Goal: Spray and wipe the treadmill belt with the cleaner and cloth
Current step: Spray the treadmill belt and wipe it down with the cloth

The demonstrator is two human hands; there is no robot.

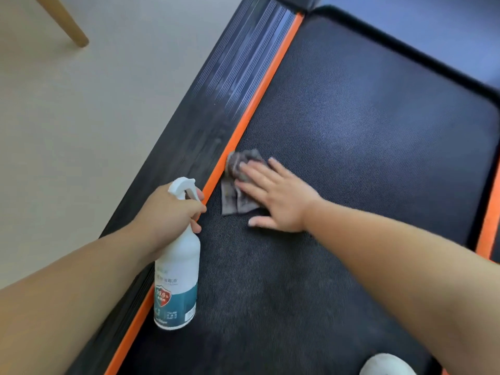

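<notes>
Treadmill belt [351,131]: right hand [273,197] flat on one cloth [238,182]; left hand [170,209] gripping one spray bottle [177,274].

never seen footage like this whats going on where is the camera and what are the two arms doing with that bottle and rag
No machine here: this is one picture from a camera worn on a person's head, looking forward and down, so the two bare arms are that person's own. The dark textured surface is a treadmill belt, edged by an orange strip and a ribbed black side rail. The left hand is curled round the neck of a white spray bottle, held upright over the belt's left edge. The right hand lies flat, fingers straight, pressing a crumpled grey cloth onto the belt beside the orange strip. Left of the treadmill is pale floor with a wooden leg. The white rounded thing at the bottom edge is too cut off to identify.
</notes>
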